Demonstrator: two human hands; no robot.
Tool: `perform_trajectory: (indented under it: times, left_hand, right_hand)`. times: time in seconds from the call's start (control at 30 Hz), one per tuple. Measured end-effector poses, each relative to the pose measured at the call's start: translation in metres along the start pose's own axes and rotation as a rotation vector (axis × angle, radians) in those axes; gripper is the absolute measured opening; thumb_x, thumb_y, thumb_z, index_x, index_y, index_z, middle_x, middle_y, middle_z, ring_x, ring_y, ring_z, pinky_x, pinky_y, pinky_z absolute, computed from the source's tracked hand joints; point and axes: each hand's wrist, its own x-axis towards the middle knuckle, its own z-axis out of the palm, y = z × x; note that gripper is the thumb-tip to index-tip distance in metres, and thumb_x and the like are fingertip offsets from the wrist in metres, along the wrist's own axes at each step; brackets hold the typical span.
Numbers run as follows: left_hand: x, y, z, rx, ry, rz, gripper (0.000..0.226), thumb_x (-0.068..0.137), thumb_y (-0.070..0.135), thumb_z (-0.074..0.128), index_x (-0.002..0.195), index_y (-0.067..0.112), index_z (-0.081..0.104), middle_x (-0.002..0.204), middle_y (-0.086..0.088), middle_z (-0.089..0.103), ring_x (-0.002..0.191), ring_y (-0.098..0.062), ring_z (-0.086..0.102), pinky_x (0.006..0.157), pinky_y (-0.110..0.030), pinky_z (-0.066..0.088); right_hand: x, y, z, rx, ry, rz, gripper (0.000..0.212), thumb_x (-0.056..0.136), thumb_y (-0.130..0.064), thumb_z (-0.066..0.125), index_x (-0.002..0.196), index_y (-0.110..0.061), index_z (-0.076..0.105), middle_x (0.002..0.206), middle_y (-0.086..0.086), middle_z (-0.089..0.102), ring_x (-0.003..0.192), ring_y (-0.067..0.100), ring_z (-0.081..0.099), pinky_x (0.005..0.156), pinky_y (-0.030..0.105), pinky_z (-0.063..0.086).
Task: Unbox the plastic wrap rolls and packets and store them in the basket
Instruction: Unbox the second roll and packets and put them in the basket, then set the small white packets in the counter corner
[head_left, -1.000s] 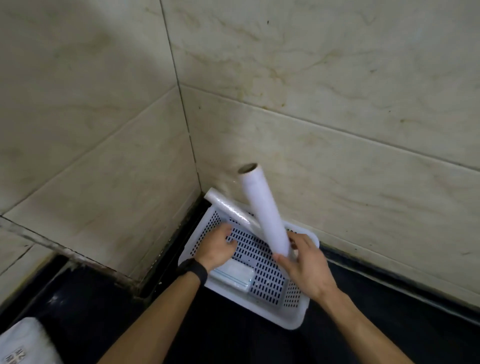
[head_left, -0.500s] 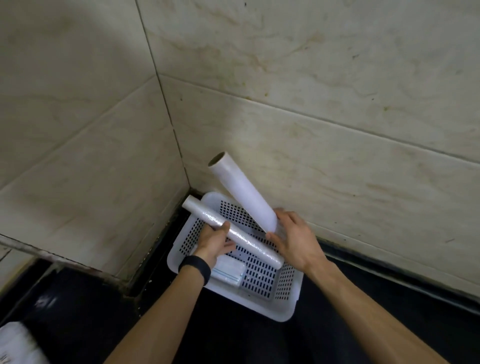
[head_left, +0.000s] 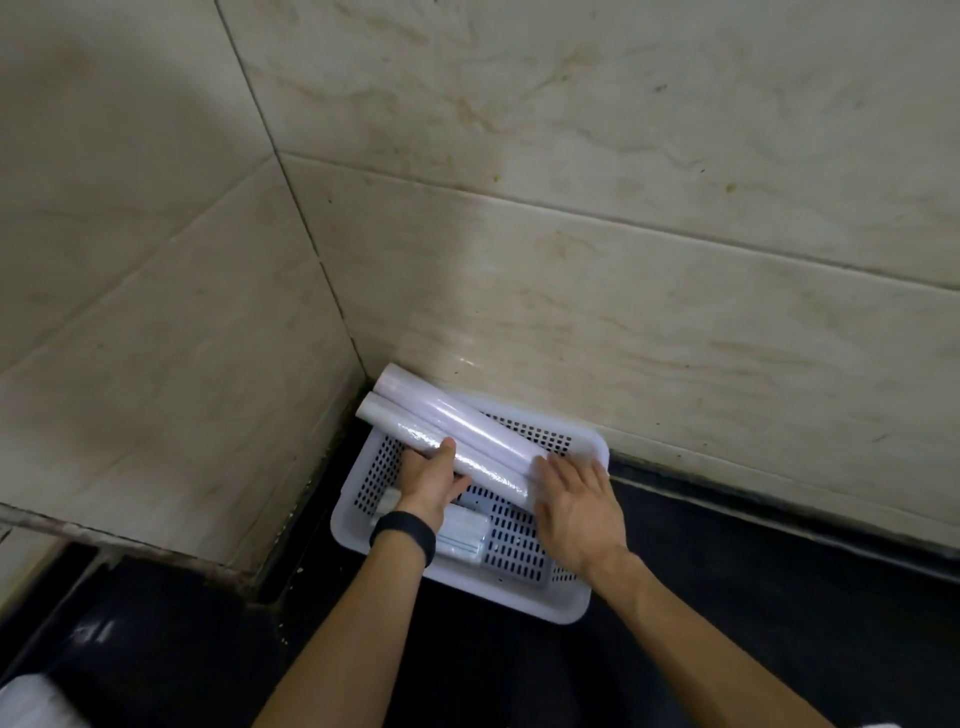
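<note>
Tiled walls (head_left: 571, 260) meet in a corner just upper left of the white basket (head_left: 566, 610), which sits on the dark surface (head_left: 779, 597). A blurred white thing (head_left: 26, 701) shows at lower left. Two touching rolls lie slantwise across the basket: the thick roll (head_left: 467, 418) nearer the wall, the thin roll (head_left: 410, 431) gripped mid-length by the left hand (head_left: 434, 480). The right hand (head_left: 576, 506) rests flat-fingered on their lower right ends. A packet (head_left: 460, 535) lies in the basket beside the left wrist. The rolls' upper left ends overhang the rim, and open surface lies to the right.

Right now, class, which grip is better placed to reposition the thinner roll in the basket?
Left: the left grip holds the thinner roll; the right grip only lies flat at its end.
</note>
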Motion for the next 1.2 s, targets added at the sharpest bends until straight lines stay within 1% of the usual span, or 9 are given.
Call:
perform_trajectory:
  times: [0.1, 0.2, 0.3, 0.4, 0.53, 0.6, 0.83, 0.97, 1.2]
  left_hand:
    - [-0.004, -0.001, 0.005, -0.033, 0.027, -0.014, 0.037, 0.099, 0.014, 0.058, 0.134, 0.011, 0.049, 0.118, -0.005, 0.054, 0.113, -0.028, 0.056, 0.093, -0.038, 0.054]
    - [-0.012, -0.004, 0.008, -0.070, 0.024, -0.040, 0.033, 0.098, 0.019, 0.059, 0.130, 0.014, 0.052, 0.119, -0.008, 0.059, 0.108, -0.025, 0.058, 0.092, -0.035, 0.050]
    - [-0.040, -0.017, 0.012, 0.075, 0.057, 0.002, 0.004, 0.093, 0.017, 0.058, 0.097, 0.016, 0.059, 0.095, -0.005, 0.058, 0.087, -0.020, 0.055, 0.075, -0.029, 0.046]
    - [-0.100, -0.043, 0.026, 0.235, 0.053, 0.147, 0.009, 0.089, 0.015, 0.058, 0.081, 0.017, 0.056, 0.082, -0.003, 0.058, 0.079, -0.021, 0.053, 0.068, -0.030, 0.045]
    - [-0.186, -0.097, 0.073, 0.465, -0.091, 0.333, 0.022, 0.098, 0.018, 0.057, 0.119, 0.023, 0.058, 0.112, 0.002, 0.064, 0.106, -0.016, 0.059, 0.097, -0.034, 0.046]
    - [-0.215, -0.130, 0.106, 0.620, -0.225, 0.369, 0.031, 0.098, 0.017, 0.058, 0.128, 0.021, 0.057, 0.124, 0.003, 0.061, 0.115, -0.014, 0.057, 0.100, -0.028, 0.041]
    - [-0.315, -0.261, 0.237, 1.225, -0.644, 0.634, 0.038, 0.094, 0.029, 0.059, 0.132, 0.025, 0.058, 0.135, 0.004, 0.057, 0.125, -0.012, 0.050, 0.099, -0.016, 0.031]
    - [-0.356, -0.342, 0.308, 1.485, -0.856, 0.823, 0.046, 0.093, 0.038, 0.054, 0.137, 0.022, 0.054, 0.140, -0.001, 0.053, 0.133, -0.021, 0.045, 0.114, -0.027, 0.029]
    - [-0.384, -0.461, 0.388, 1.951, -1.032, 0.904, 0.071, 0.095, 0.056, 0.040, 0.156, 0.038, 0.009, 0.167, -0.002, -0.004, 0.152, -0.035, -0.006, 0.121, -0.056, 0.006]
  right_hand:
    - [-0.012, 0.007, 0.003, 0.007, -0.096, -0.025, 0.073, 0.097, -0.031, 0.046, 0.159, -0.015, 0.013, 0.167, 0.007, 0.013, 0.155, 0.025, 0.006, 0.122, 0.043, -0.013]
    - [-0.034, 0.008, -0.011, 0.251, 0.012, 0.020, 0.063, 0.099, -0.030, 0.046, 0.158, -0.019, 0.024, 0.166, 0.003, 0.020, 0.154, 0.019, 0.012, 0.126, 0.037, 0.003]
    - [-0.081, 0.020, -0.032, 0.513, 0.110, 0.084, 0.057, 0.100, -0.029, 0.051, 0.155, -0.022, 0.034, 0.162, -0.004, 0.030, 0.152, 0.012, 0.018, 0.122, 0.025, 0.016]
    - [-0.145, 0.050, -0.045, 0.641, 0.182, 0.209, 0.051, 0.100, -0.033, 0.054, 0.149, -0.026, 0.043, 0.155, -0.012, 0.039, 0.149, 0.005, 0.021, 0.116, 0.018, 0.018]
    - [-0.244, 0.110, -0.051, 0.733, 0.281, 0.407, 0.041, 0.096, -0.030, 0.062, 0.137, -0.030, 0.057, 0.137, -0.024, 0.050, 0.141, 0.001, 0.036, 0.111, 0.015, 0.026]
    - [-0.296, 0.144, -0.052, 0.770, 0.337, 0.518, 0.037, 0.095, -0.025, 0.066, 0.131, -0.029, 0.063, 0.131, -0.026, 0.053, 0.136, 0.002, 0.043, 0.106, 0.011, 0.030]
    - [-0.466, 0.271, -0.041, 0.700, 0.392, 0.792, 0.035, 0.094, -0.022, 0.066, 0.129, -0.024, 0.065, 0.137, -0.010, 0.061, 0.139, 0.012, 0.044, 0.111, 0.023, 0.031]
    - [-0.544, 0.342, -0.026, 0.617, 0.399, 0.932, 0.039, 0.093, -0.025, 0.067, 0.132, -0.021, 0.063, 0.142, -0.003, 0.058, 0.138, 0.019, 0.045, 0.112, 0.024, 0.028]
    - [-0.616, 0.480, -0.005, 0.422, 0.318, 1.146, 0.076, 0.087, -0.044, 0.070, 0.150, -0.013, 0.038, 0.164, 0.014, 0.021, 0.148, 0.035, 0.018, 0.122, 0.043, 0.022]
